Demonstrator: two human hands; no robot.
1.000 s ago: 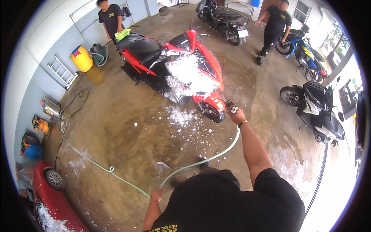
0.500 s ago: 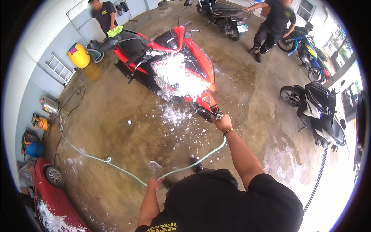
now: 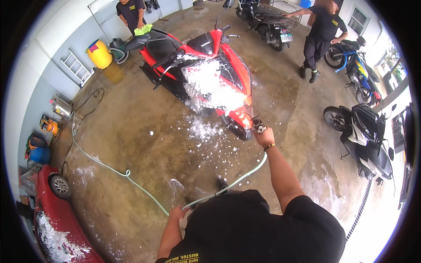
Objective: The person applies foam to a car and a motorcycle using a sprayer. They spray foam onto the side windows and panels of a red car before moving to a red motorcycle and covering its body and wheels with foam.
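Note:
My right hand [image 3: 265, 137] is stretched forward, closed around a dark metal spray gun [image 3: 258, 124] just in front of the red scooter's nose. White foam [image 3: 208, 85] covers much of the front of the red scooter [image 3: 234, 65], and spatters lie on the floor below it. A pale green hose [image 3: 243, 176] runs from beneath my right hand, across my body, to my left hand [image 3: 177, 213]. That hand is closed on the hose low in the view. From there the hose trails away to the left, with a small loop in it.
A foam-spattered red car [image 3: 66, 223] stands at lower left. Along the left wall are a yellow drum [image 3: 100, 55], a ladder [image 3: 78, 68] and a metal tank [image 3: 61, 106]. One person holds a green cloth [image 3: 143, 29] at the scooter's seat; another stands near parked motorcycles. A black-and-white scooter [image 3: 362, 136] is at right.
The whole view has shifted, so the scene sits slightly farther right. My spray gun now shows to the right of the scooter's front wheel. The person at right has changed stance.

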